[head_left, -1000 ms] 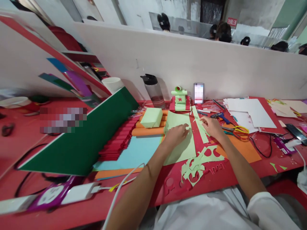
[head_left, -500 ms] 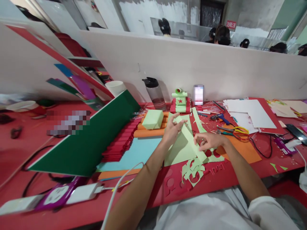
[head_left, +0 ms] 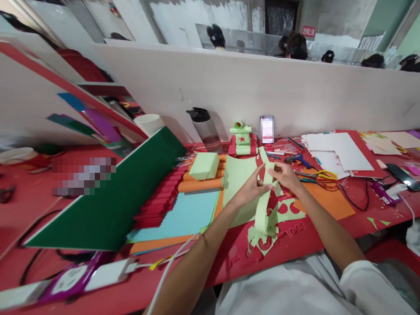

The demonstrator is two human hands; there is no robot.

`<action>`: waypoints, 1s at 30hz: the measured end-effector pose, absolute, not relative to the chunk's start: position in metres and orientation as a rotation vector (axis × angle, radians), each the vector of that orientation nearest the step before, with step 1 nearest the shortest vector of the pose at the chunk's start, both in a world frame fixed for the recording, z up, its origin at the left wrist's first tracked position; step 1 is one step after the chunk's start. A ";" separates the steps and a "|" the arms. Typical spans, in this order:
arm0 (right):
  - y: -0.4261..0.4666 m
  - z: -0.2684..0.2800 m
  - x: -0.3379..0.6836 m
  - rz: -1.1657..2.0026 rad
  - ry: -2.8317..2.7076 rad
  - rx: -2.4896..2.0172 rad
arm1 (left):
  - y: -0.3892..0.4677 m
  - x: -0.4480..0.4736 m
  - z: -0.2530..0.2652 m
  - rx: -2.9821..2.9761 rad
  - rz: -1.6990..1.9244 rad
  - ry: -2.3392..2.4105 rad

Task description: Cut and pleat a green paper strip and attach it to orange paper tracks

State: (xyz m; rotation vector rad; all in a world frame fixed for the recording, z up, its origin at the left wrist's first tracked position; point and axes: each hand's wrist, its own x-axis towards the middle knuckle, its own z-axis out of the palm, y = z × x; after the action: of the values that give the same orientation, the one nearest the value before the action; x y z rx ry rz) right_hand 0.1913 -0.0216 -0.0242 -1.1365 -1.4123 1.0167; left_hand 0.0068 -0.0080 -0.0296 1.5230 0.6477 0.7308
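Observation:
A long pale green paper strip [head_left: 261, 212] is raised off the table, its lower end curling over a pile of pale green paper scraps [head_left: 264, 238]. My left hand [head_left: 252, 189] grips its left edge, thumb low and forefinger higher up. On the other side, my right hand [head_left: 286, 176] pinches the strip close to its upper part. Beneath and left of it lies a flat pale green sheet [head_left: 238, 175]. To the right rests a green piece with round holes cut out [head_left: 288, 211].
Scissors with yellow handles [head_left: 323, 176] and blue-handled pliers [head_left: 300, 159] lie to the right. A folded green paper block [head_left: 204, 166] sits on orange rolls [head_left: 200, 185]. Behind stand a bottle [head_left: 206, 131], a green-and-red paper model [head_left: 243, 139] and a phone [head_left: 267, 130]. A dark green board [head_left: 108, 201] leans at left.
The strip has been lifted from the sheet and turned more upright. My right hand moved up and away from me to its upper part; my left hand shifted down and right, closer to it.

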 end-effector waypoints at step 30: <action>-0.027 -0.024 0.188 1.121 -1.379 -1.160 | 0.008 -0.008 -0.045 2.346 1.090 0.885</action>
State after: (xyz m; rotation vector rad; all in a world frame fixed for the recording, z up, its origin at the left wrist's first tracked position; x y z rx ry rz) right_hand 0.1879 -0.0270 -0.0237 -1.1599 -1.3787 1.1207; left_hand -0.0076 0.0079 -0.0449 2.3460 0.8853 1.0902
